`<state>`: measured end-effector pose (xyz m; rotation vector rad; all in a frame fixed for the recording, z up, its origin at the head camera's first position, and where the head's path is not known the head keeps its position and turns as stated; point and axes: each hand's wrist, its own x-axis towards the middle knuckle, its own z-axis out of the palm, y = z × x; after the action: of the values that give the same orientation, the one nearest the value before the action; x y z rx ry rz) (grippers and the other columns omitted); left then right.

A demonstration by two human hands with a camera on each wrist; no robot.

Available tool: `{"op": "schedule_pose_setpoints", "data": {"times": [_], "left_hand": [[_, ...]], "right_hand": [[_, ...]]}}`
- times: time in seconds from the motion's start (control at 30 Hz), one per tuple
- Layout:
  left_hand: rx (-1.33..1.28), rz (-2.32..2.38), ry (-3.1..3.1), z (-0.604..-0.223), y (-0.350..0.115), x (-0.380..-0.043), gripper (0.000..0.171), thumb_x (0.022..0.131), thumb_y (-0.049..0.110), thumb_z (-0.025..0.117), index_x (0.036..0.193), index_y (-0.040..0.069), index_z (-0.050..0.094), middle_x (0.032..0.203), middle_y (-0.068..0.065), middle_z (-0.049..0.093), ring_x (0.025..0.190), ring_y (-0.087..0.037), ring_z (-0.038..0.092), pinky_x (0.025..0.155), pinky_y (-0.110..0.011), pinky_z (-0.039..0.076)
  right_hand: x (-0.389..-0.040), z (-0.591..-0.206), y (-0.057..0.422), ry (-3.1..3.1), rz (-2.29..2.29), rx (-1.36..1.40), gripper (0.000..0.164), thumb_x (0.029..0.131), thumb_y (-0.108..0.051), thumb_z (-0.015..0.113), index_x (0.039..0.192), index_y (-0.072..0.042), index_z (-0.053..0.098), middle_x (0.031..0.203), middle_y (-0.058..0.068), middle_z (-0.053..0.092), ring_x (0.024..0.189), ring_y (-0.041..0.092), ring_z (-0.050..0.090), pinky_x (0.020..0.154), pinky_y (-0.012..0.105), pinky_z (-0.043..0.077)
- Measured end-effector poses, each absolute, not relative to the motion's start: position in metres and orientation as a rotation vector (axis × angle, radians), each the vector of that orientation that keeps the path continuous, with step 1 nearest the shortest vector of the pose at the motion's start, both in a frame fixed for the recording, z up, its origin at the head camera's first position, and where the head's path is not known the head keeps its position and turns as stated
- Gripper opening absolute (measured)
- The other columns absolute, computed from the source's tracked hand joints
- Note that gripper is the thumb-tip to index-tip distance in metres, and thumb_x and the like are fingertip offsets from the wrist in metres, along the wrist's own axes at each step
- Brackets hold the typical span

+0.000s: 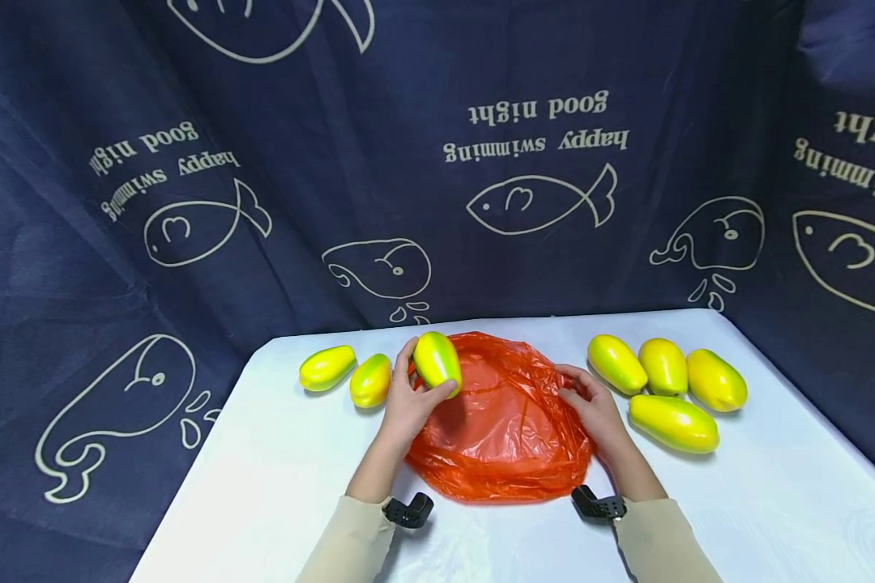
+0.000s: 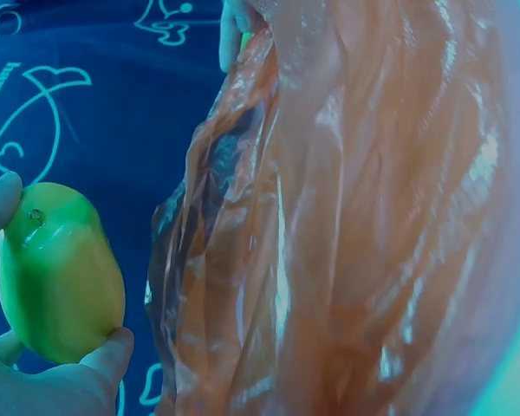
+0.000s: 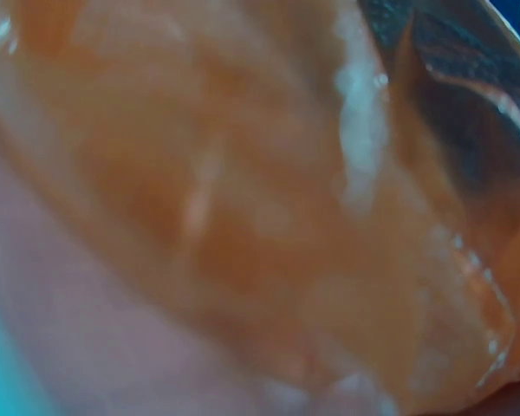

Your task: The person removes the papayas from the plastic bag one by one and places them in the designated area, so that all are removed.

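Observation:
In the head view my left hand [image 1: 411,405] grips a yellow-green papaya [image 1: 437,362] between thumb and fingers, above the left edge of a red plastic bag [image 1: 499,429]. The left wrist view shows this papaya [image 2: 62,276] close up, its stem scar facing the camera, apart from the bag's side [image 2: 329,208]. The bag lies spread with its mouth wide. At its right rim, my right hand [image 1: 594,405] holds the plastic with curled fingers. Crumpled film [image 3: 243,217] fills the right wrist view and hides those fingers there.
Two papayas lie left of the bag, a paler one [image 1: 326,368] and an orange-tinged one [image 1: 370,381]. Several more, including a long papaya [image 1: 673,423], sit grouped at the right. The white table [image 1: 262,486] meets a dark blue printed curtain [image 1: 408,162] behind.

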<state>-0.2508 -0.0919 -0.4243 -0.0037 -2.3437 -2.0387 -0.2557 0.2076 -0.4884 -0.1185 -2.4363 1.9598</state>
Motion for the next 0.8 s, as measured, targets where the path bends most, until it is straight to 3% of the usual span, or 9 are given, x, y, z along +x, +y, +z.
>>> {"op": "schedule_pose_setpoints", "data": {"times": [0.3, 0.6, 0.8], "left_hand": [[0.080, -2.024, -2.303, -0.419, -0.114, -0.251, 0.094, 0.082, 0.020, 0.081, 0.156, 0.035, 0.024, 0.157, -0.003, 0.032, 0.137, -0.028, 0.046, 0.116, -0.046, 0.040], [0.087, -1.990, -2.269, -0.422, -0.129, -0.245, 0.096, 0.081, 0.018, 0.081, 0.155, 0.034, 0.023, 0.152, -0.005, 0.035, 0.138, -0.030, 0.044, 0.111, -0.045, 0.045], [0.119, -1.948, -2.303, -0.427, -0.141, -0.238, 0.099, 0.081, 0.020, 0.082, 0.156, 0.034, 0.020, 0.155, -0.004, 0.032, 0.140, -0.030, 0.042, 0.112, -0.046, 0.045]], "right_hand": [[-0.255, -0.488, 0.207, -2.435, 1.967, -0.111, 0.046, 0.103, -0.014, 0.050, 0.148, -0.018, 0.046, 0.147, 0.009, 0.050, 0.128, 0.022, 0.046, 0.089, 0.007, 0.046], [-0.255, -0.488, 0.208, -2.446, 1.963, -0.114, 0.047, 0.103, -0.015, 0.050, 0.149, -0.021, 0.044, 0.150, 0.008, 0.047, 0.131, 0.024, 0.048, 0.099, 0.021, 0.052], [-0.255, -0.489, 0.207, -2.449, 1.963, -0.117, 0.046, 0.103, -0.017, 0.050, 0.149, -0.021, 0.045, 0.149, 0.008, 0.048, 0.130, 0.023, 0.047, 0.094, 0.014, 0.050]]}}
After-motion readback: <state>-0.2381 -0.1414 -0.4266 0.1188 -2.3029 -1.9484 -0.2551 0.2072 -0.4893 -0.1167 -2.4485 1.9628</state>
